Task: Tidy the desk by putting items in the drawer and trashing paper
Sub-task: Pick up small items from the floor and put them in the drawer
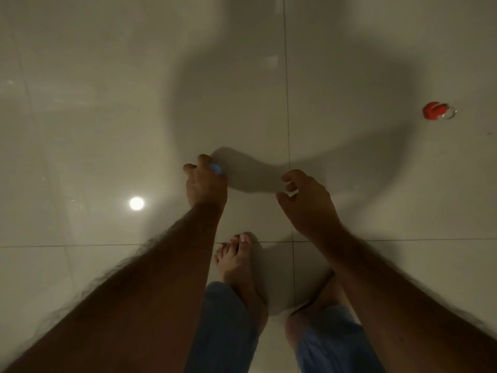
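Note:
I look straight down at a glossy tiled floor (107, 130); no desk or drawer is in view. My left hand (205, 184) reaches down to the floor, its fingers curled around a small blue object (216, 168) that is mostly hidden by them. My right hand (304, 196) hovers to the right of it, fingers loosely curled and apart, holding nothing. A small red and white object (437, 111) lies on the floor far to the right, well away from both hands.
My bare foot (236, 262) and blue trouser legs (223, 332) are below the hands. A ceiling light reflection (136, 203) glints on the tiles at left. My shadow darkens the floor ahead.

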### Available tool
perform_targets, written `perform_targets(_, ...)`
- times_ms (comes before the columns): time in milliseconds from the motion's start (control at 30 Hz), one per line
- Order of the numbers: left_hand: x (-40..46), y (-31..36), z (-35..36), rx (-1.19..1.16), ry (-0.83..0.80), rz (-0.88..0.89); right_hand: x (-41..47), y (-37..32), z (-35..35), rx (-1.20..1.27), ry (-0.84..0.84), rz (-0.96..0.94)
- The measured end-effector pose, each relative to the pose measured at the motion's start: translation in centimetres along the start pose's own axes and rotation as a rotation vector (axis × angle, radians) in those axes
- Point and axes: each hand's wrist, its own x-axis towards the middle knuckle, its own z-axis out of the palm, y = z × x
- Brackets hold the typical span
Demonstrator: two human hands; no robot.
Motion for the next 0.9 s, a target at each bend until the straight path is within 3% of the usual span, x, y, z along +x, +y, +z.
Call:
perform_targets(200, -1.1, 2.2, 0.5, -0.029, -0.016, 0.177, 0.0, 1.6, -1.5, 0.019, 0.025, 0.043)
perform_targets(667, -7.2, 16.4, 6.9, -0.119, -0.273, 0.502, 2.1, 7.8, -10.6, 0.03, 0.282, 0.12)
perform_targets(900, -6.6, 18.2, 8.8, -0.117, -0.308, 0.534, 6.2, 10.9, -15.8, -0.276, 0.44, 0.116)
